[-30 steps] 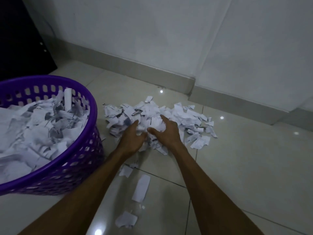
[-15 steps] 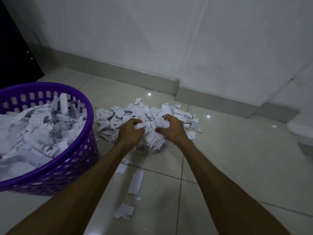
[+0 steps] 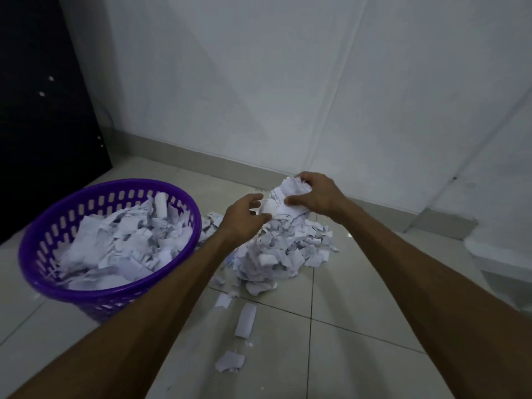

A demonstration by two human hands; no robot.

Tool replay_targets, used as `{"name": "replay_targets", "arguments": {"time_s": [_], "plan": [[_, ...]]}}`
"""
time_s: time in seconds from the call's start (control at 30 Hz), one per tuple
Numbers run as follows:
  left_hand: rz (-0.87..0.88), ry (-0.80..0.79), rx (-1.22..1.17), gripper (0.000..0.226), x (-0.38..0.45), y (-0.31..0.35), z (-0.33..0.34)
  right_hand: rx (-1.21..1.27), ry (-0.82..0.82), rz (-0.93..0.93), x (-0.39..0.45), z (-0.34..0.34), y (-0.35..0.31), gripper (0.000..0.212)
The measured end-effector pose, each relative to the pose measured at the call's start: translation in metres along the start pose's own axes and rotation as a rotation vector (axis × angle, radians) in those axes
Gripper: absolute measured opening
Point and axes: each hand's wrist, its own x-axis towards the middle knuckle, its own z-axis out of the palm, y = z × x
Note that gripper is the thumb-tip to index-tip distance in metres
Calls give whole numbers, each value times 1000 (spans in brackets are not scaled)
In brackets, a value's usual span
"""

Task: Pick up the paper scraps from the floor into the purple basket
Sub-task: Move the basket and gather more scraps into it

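Both hands up: right hand (image 3: 316,197) and left hand (image 3: 244,216) clutch a paper wad (image 3: 283,197) beside the purple basket (image 3: 115,292).

A tiled floor (image 3: 359,355) carries the purple basket (image 3: 115,295), a scrap pile (image 3: 282,254) and stray strips (image 3: 245,320).

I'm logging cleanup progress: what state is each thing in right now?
Purple basket: upright, heaped with scraps.
Scrap pile: on the floor beside the basket.
Handful of scraps: lifted, gripped by both hands.
Left hand: holding the handful.
Right hand: fingers curled round it.
Loose strip: lying apart on the tile.
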Motion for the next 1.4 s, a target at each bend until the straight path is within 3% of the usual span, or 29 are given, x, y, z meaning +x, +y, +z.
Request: {"name": "replay_targets", "arguments": {"time_s": [0.27,0.6,0.83,0.97,1.2,1.4], "plan": [[44,129,-80,42,-23,25,-58,287,-6,-10,-16,4,-64,39],[-30,220,-96,43,-69,18,-141,640,-157,21,-19,47,-141,51],[-166,285,-178,45,-87,-3,-189,632,-256,14,-20,97,-184,59],[-219,322,-194,40,-94,-21,-206,538,-296,19,-23,117,-192,47],[-220,392,3,49,-108,-56,-227,499,-372,81,-25,131,-197,56],[-93,448,250,49,-110,-70,-237,498,-330,13,-18,133,-194,38]]}}
